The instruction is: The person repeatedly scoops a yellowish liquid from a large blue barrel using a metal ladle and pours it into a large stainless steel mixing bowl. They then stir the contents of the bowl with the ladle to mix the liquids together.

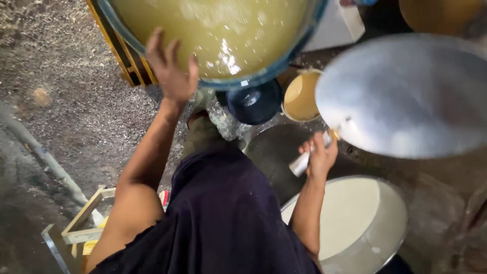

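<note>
Blurring metal pan [406, 96]; handle [304, 160] seemingly right-gripped.

The big tub [218, 30] at twelve o'clock looks like smooth blue plastic, and the yellow liquid in it is wet and shiny. The left hand [170, 71] rests on its rim. At two o'clock the right hand [319, 157] holds a huge ladle [406, 96] of dull grey metal, smooth but not bright. The pot [390, 238] at four o'clock is shiny metal with matt white liquid inside. The floor [76, 101] at ten o'clock is rough and gritty. The frame [81, 228] at eight o'clock looks like pale bare wood.
</note>
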